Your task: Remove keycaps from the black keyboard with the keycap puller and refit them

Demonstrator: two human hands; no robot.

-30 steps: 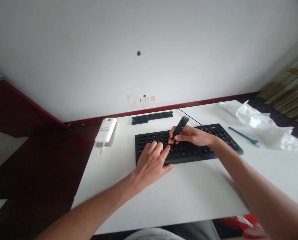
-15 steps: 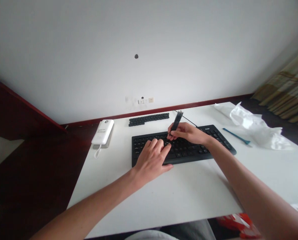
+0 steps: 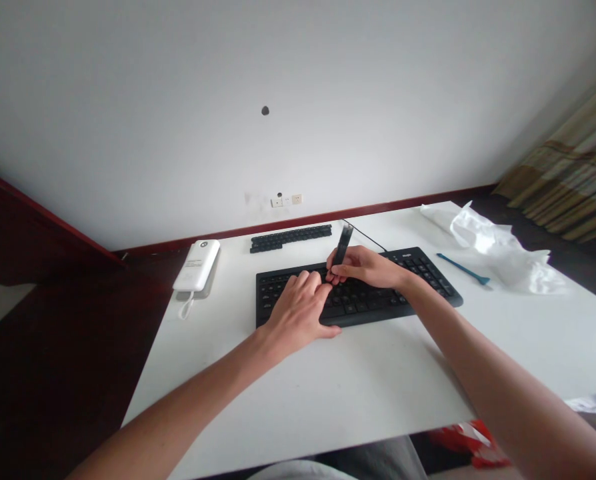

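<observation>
A black computer keyboard [image 3: 348, 308] lies on the white table under both hands. My left hand [image 3: 301, 303] rests over its left-middle keys, palm down, with the fingers bent onto them and the thumb stretched out past the front edge. Upright in the closed fingers of my right hand [image 3: 361, 265] is a slim black stick-like tool [image 3: 345, 243]. Its lower end points down at the keys beside my left index finger, and the fingers hide the tip. The two hands' fingertips are close together. Behind the keyboard lie rows of loose black keycaps [image 3: 291, 237].
On the left lies a white power bank [image 3: 198, 265] with a looped strap. A blue pry tool [image 3: 463, 268] lies right of the keyboard, near crumpled white plastic wrapping [image 3: 508, 253]. The keyboard cable [image 3: 365, 237] runs toward the table's back edge. Something red [image 3: 473, 440] is below the front edge.
The view has shifted slightly, so everything sits a little further left. My left index finger has bent in closer to my right fingertips. The black tool stays in my right hand.
</observation>
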